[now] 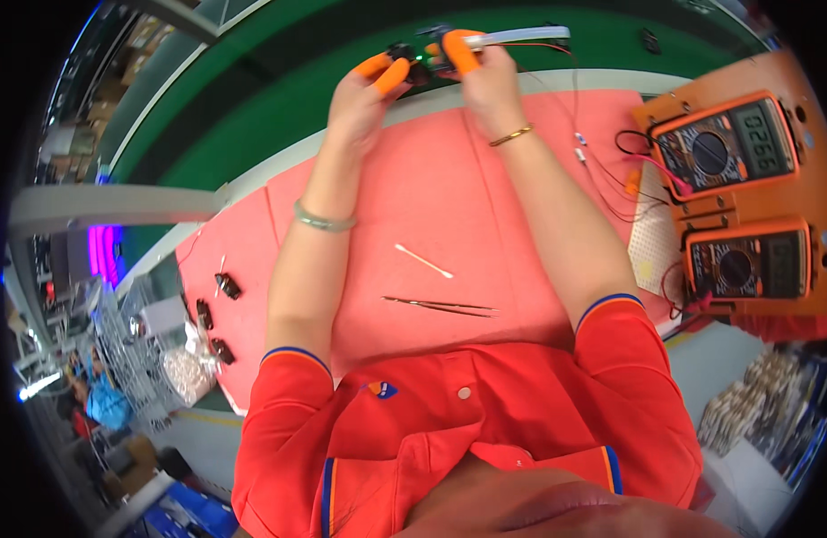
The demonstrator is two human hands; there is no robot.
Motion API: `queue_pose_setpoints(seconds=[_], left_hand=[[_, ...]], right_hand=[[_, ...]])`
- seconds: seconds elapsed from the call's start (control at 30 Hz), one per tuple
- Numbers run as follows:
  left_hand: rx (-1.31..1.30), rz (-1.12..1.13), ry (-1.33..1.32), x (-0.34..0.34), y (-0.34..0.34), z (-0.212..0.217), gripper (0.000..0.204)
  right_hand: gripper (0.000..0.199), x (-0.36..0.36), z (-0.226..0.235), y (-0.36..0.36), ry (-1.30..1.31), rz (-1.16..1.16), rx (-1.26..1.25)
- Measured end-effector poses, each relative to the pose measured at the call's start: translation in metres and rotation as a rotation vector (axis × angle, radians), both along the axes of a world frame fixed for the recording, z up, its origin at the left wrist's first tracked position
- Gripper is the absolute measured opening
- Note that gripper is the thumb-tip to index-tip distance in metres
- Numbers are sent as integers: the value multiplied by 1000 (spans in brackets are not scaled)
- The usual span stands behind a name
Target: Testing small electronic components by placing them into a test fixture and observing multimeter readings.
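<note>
Head view: I see both hands raised at the far edge of the pink mat (413, 206). The left hand (364, 94) and right hand (485, 76), wearing orange finger cots, pinch a small black component (420, 65) between closed fingertips; its exact form is probably too small to confirm. I judge it light and fragile, best held by the body, not the thin wires (575, 99). Tweezers (440, 307) lie untouched.

Electronics assembly workshop, pink mat (413, 206) on the tabletop, two orange multimeters (727, 143) right of the mat, tweezers (440, 307) on it, green conveyor belt (279, 90) beyond it
</note>
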State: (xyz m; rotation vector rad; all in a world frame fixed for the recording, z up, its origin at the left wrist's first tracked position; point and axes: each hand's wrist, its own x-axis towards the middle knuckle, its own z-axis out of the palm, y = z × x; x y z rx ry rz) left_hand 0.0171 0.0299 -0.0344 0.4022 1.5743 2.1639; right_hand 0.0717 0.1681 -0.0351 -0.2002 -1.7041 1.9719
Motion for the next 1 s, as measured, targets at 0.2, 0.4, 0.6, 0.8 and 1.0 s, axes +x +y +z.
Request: queue_pose_setpoints(seconds=[0.2,0.4,0.6,0.8,1.0], left_hand=[[-82,38,22,-3,0,-5,24],[-105,103,-1,-2,0,-6,28],[-14,94,-88,4,3,-1,26],[52,109,22,3,5,5,22],[213,66,134,-5,-10,14,22]], right_hand=[[22,0,-5,-6,-15,89,-54],[21,3,-1,-9,-193,126,48],[19,3,-7,-12,-47,242,-240],[20,-1,-11,-9,61,269,-378],[22,0,-2,19,128,242,-597]])
